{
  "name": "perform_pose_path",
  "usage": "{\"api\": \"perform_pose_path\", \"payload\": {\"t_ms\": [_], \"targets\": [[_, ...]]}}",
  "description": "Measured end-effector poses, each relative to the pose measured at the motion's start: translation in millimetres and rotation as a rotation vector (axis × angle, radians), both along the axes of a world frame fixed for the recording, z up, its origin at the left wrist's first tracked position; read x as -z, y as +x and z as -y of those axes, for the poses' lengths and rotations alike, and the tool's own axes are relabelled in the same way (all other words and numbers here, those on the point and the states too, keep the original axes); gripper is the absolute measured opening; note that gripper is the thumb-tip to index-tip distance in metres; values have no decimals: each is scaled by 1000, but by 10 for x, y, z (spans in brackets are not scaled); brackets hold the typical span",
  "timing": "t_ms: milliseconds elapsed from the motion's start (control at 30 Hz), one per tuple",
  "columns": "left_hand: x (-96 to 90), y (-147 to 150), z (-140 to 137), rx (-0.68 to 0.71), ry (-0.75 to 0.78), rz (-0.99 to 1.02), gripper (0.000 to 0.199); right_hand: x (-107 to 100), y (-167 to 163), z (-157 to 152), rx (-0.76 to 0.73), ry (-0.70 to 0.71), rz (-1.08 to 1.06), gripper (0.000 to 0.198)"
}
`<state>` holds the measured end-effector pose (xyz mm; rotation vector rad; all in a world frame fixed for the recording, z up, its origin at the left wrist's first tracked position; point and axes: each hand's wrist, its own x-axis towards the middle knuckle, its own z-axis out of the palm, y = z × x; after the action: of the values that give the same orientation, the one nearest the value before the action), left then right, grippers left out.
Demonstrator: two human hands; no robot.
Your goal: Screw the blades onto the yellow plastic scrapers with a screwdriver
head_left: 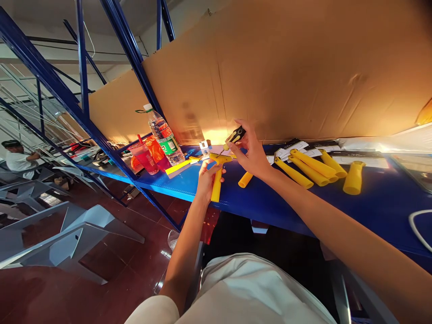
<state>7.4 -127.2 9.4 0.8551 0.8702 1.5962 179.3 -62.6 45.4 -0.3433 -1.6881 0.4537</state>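
Observation:
My left hand (206, 179) is wrapped round the handle of a yellow T-shaped plastic tool (217, 186), whose wide head points away from me. In my right hand (250, 152) is a screwdriver (235, 135) with a black and yellow handle. Its thin shaft slants down to the left, and the tip meets the head of the yellow tool or lies just over it. Close by my right wrist a yellow tube-shaped handle (245, 179) rests on the bench. Left of my left hand lies another yellow T-shaped tool (182, 166).
The blue bench (270, 211) carries several yellow handles (313, 166) over printed cards (293, 147) at the right. A water bottle (165, 137) and a red cup (145, 156) stand left. Cardboard (286, 67) walls the back; a blue post (135, 58) rises left. A person (20, 159) sits far left.

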Motion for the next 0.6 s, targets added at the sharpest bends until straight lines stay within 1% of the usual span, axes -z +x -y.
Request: {"api": "perform_pose_path", "payload": {"t_ms": [133,233,400,600], "targets": [[13,-8,-11,1,9,10,59,-6,-4,20,-110,6,14,75],[15,-16,-12,1,4,0,59,8,-11,7,-140,-15,15,72],[21,-25,-19,1,13,-7,58,40,-25,-21,-86,-9,15,70],[25,-22,-21,-3,5,-9,58,16,-31,-7,-48,-24,29,71]]}}
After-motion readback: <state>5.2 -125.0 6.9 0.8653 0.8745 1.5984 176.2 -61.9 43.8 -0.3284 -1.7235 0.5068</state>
